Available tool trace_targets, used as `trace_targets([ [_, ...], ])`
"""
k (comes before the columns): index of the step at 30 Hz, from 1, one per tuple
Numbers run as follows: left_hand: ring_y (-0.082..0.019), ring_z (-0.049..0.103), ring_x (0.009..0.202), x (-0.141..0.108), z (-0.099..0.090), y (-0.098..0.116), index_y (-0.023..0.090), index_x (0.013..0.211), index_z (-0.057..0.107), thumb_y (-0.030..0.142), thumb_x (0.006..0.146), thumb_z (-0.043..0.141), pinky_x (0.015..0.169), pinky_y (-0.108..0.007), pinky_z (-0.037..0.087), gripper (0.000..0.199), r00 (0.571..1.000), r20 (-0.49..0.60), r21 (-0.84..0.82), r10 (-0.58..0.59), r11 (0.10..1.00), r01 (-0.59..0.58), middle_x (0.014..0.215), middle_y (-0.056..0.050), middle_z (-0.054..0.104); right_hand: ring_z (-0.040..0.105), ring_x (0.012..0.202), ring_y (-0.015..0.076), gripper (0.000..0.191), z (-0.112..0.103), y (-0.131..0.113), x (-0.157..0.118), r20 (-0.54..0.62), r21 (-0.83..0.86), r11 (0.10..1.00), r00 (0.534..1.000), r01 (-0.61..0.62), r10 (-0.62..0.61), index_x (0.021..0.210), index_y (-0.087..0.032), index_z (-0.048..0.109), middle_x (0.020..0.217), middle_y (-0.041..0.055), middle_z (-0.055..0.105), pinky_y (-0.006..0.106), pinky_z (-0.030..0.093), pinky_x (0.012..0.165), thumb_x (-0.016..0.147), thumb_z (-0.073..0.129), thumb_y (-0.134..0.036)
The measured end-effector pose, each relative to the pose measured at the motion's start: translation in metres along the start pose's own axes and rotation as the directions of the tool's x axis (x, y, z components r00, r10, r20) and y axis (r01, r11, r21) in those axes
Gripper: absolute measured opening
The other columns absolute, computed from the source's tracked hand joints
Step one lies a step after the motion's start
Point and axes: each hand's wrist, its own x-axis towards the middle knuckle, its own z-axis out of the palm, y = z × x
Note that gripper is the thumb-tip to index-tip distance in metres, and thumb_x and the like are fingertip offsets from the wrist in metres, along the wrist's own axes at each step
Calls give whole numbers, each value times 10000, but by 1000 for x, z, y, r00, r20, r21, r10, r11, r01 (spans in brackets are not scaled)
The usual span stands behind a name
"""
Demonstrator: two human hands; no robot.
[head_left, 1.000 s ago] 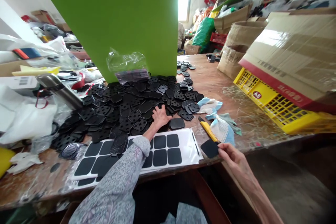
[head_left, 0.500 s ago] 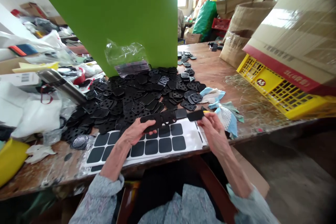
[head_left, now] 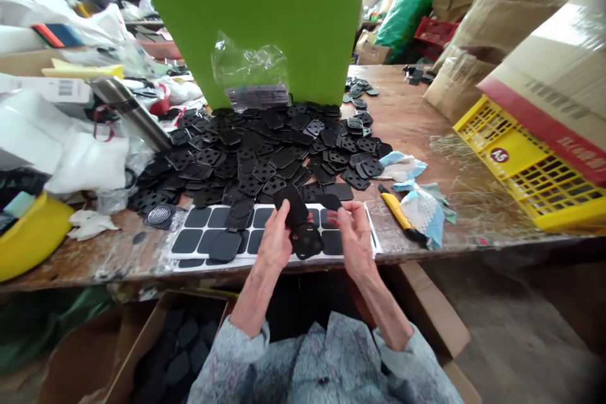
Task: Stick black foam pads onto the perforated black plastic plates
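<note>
black plate [head_left: 290,205] gripped in left hand [head_left: 277,241], holed piece [head_left: 307,243] just below, perhaps joined; blurred dark patch [head_left: 330,202] pinched in right hand [head_left: 356,237]. all over pad sheet [head_left: 202,228], beside pile [head_left: 265,154]. possible drop of patch from loose pinch, or bend from hurried contact with plate.

Bright tabletop [head_left: 402,120], shadows beneath, glare on carton [head_left: 553,72]

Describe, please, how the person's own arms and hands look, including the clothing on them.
The left hand and the right hand are both ungloved. The left sleeve and the right sleeve are pale blue-grey with a fine mottled pattern. Both end loosely partway along the forearms, so the wrists are uncovered.
</note>
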Motion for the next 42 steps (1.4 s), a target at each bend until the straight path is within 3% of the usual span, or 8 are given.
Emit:
trace_targets([
  [3, -167, 643, 635, -4, -3, 7, 167, 922, 593, 425, 829, 533, 599, -282, 499, 281, 991, 25, -43, -130, 990, 131, 741, -51, 681, 504, 676, 104, 168, -28, -9, -2, 1, -14, 1000, 1000, -21, 22, 853, -228, 515, 775, -33, 511, 238, 421, 658, 802, 589, -370],
  [6, -180, 636, 598, -7, -6, 14, 138, 878, 619, 502, 881, 375, 581, -302, 508, 438, 956, 84, -59, -281, 956, 286, 699, -85, 673, 458, 617, 89, 188, -46, -19, -8, 40, 7, 996, 996, -85, 85, 889, -234, 540, 728, -46, 479, 231, 396, 625, 771, 639, -340],
  [12, -198, 645, 651, -13, -9, 17, 156, 826, 641, 511, 886, 345, 622, -339, 517, 465, 925, 179, -149, -336, 920, 363, 710, -72, 673, 511, 633, 111, 210, -53, -29, -26, 199, 69, 948, 935, -311, 293, 829, -212, 545, 718, -31, 505, 261, 417, 642, 745, 676, -354],
  [18, -204, 649, 710, -20, -9, 18, 144, 876, 644, 513, 877, 379, 686, -338, 517, 454, 907, 266, -184, -327, 906, 380, 784, -81, 679, 449, 604, 80, 177, -54, -35, -36, 242, 103, 932, 917, -349, 317, 822, -221, 545, 730, -43, 482, 220, 374, 578, 762, 670, -331],
  [24, -224, 653, 693, -24, -10, 17, 138, 878, 650, 534, 878, 354, 675, -378, 523, 495, 880, 293, -115, -374, 900, 421, 752, -93, 679, 470, 624, 96, 164, -51, -32, -47, 317, 103, 888, 861, -448, 397, 795, -202, 560, 689, -31, 502, 230, 392, 606, 786, 641, -344],
  [30, -198, 651, 677, -25, -8, 12, 134, 840, 651, 541, 881, 342, 654, -324, 526, 512, 884, 307, -103, -352, 911, 398, 712, -83, 673, 524, 789, 154, 201, -36, -22, -57, 247, 23, 913, 887, -407, 389, 802, -207, 594, 903, 24, 602, 278, 427, 720, 784, 614, -406],
  [35, -186, 645, 666, -26, -6, 6, 144, 864, 639, 557, 872, 348, 647, -322, 530, 505, 906, 271, -117, -325, 923, 367, 737, -63, 666, 530, 831, 179, 240, -20, -11, -66, 149, -17, 936, 925, -352, 351, 756, -208, 598, 903, 33, 622, 298, 434, 728, 765, 609, -447],
  [42, -182, 634, 650, -27, -4, 4, 132, 815, 622, 543, 883, 327, 671, -320, 520, 511, 931, 237, -113, -278, 944, 311, 691, -72, 656, 512, 838, 165, 225, -13, -5, -72, 94, -33, 943, 938, -332, 333, 819, -199, 610, 910, 32, 599, 301, 417, 780, 785, 587, -420],
])
